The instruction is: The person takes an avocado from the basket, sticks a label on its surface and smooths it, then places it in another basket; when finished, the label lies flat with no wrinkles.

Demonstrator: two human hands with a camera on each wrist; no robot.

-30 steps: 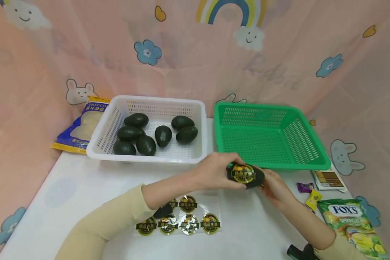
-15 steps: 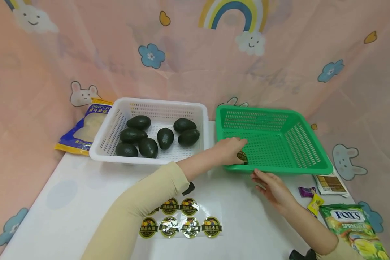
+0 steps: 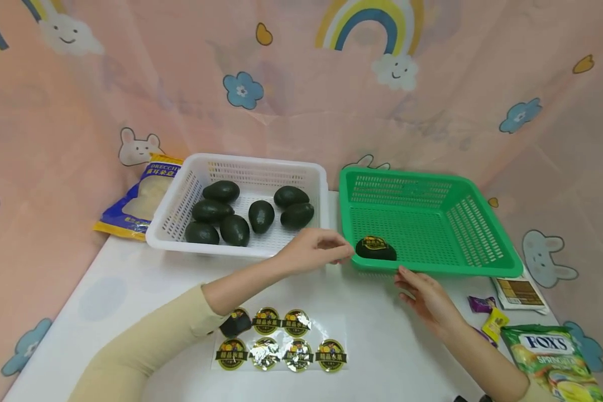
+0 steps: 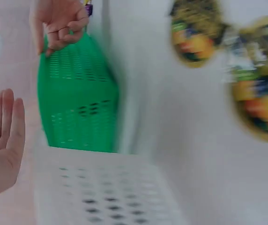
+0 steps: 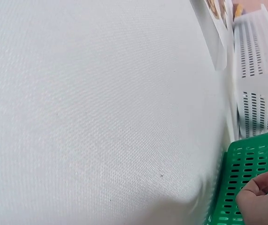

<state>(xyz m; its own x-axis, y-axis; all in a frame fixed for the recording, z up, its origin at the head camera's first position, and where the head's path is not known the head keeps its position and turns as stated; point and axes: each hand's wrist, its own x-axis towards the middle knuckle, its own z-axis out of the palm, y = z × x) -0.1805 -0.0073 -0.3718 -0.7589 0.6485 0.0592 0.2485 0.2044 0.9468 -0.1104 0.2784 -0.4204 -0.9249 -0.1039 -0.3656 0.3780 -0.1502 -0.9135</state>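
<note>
Now | green basket (image 3: 482,245): one labelled avocado (image 3: 376,248) | white basket (image 3: 181,212): six avocados (image 3: 251,214)

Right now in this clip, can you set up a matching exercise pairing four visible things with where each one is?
Things:
1. dark avocado with round label
2. six unlabelled dark avocados
3. clear sheet of round stickers
4. green FOX'S candy bag

Places:
A. white plastic basket
B. table's near right corner
C. green plastic basket
D. white table, under the left forearm

Pairs: 1-C, 2-A, 3-D, 4-B
</note>
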